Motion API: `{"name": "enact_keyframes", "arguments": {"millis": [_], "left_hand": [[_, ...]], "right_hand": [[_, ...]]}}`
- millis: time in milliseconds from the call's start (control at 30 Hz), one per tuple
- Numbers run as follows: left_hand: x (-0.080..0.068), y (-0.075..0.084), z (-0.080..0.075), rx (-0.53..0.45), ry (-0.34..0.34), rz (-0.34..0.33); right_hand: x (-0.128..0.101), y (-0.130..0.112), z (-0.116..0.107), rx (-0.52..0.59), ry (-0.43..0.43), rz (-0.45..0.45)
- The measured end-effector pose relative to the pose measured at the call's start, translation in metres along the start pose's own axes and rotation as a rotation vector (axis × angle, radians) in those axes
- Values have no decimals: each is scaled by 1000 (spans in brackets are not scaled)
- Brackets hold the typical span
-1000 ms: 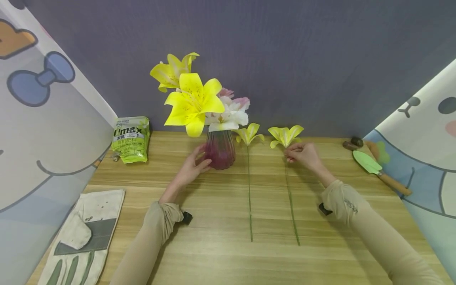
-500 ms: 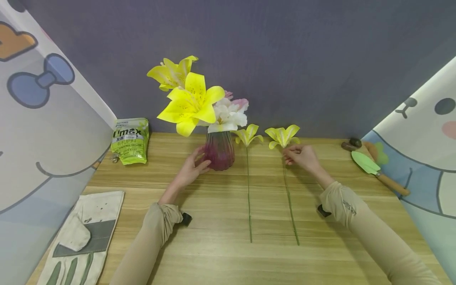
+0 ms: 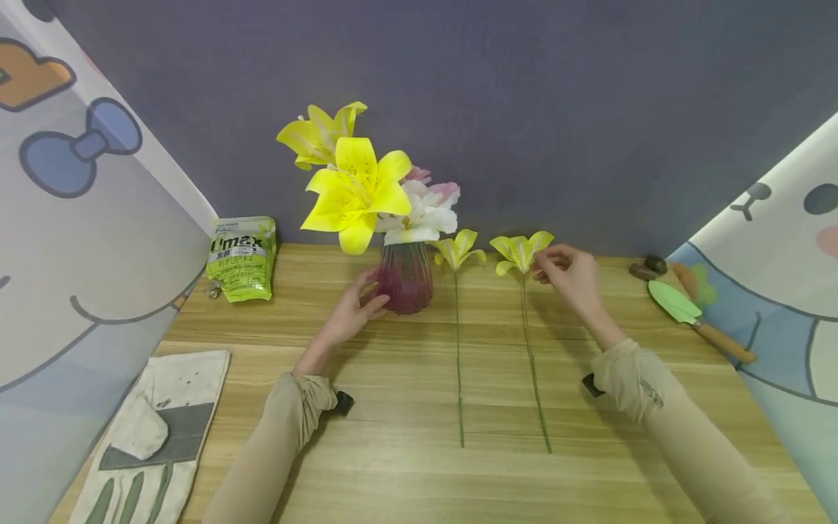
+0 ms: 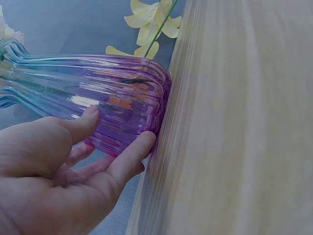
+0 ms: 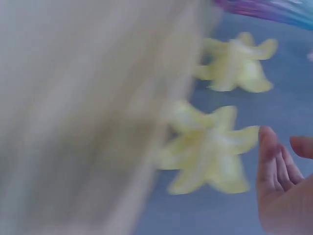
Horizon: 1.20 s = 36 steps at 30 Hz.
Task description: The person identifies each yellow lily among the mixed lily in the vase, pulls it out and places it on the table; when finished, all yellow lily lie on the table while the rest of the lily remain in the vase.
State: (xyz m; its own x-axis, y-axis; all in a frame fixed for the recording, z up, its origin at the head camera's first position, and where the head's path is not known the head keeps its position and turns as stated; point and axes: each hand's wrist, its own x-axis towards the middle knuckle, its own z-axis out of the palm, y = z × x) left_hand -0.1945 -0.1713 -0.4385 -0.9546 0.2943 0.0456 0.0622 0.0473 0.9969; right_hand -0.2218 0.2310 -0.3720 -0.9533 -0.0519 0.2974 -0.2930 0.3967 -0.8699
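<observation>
A ribbed purple glass vase (image 3: 406,280) (image 4: 112,93) with yellow, white and pink lilies stands at the back of the wooden table (image 3: 406,480). My left hand (image 3: 365,295) holds its base between thumb and fingers. Two yellow lilies lie flat on long green stems to the right of the vase: one (image 3: 458,247) (image 5: 239,63) close to it, the other (image 3: 521,249) (image 5: 210,147) further right. My right hand (image 3: 551,263) (image 5: 281,156) hovers at the right edge of that second flower, its fingers loose and beside a petal tip, holding nothing.
A green printed bag (image 3: 241,255) lies at the back left. A white and grey work glove (image 3: 153,429) sits at the front left. A green trowel (image 3: 681,302) with a wooden handle lies at the right, against the cartoon-print curtain. A grey backdrop closes the rear.
My right hand has let go of the stem just below the right lily's head and risen to beside its petals. The left hand has stayed on the vase, whose blooms swayed slightly.
</observation>
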Motion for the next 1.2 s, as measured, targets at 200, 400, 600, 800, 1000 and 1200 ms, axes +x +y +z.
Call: {"name": "enact_keyframes", "arguments": {"millis": [200,400,600,800,1000,1200], "left_hand": [[0,-2,-1,21,1,13],[1,-5,-2,33,-7,14],[0,0,-1,37,0,7],[-1,1,0,38,0,0],[-1,1,0,37,-2,-6],[0,-2,-1,36,-1,-3]], "right_hand": [[-2,-69,9,233,103,-230],[-15,-141,39,460,-62,-447],[-18,-168,86,421,-229,-501],[-6,-175,112,291,-194,-397],[4,-180,125,227,-144,-369],[13,-187,136,115,-144,-377]]}}
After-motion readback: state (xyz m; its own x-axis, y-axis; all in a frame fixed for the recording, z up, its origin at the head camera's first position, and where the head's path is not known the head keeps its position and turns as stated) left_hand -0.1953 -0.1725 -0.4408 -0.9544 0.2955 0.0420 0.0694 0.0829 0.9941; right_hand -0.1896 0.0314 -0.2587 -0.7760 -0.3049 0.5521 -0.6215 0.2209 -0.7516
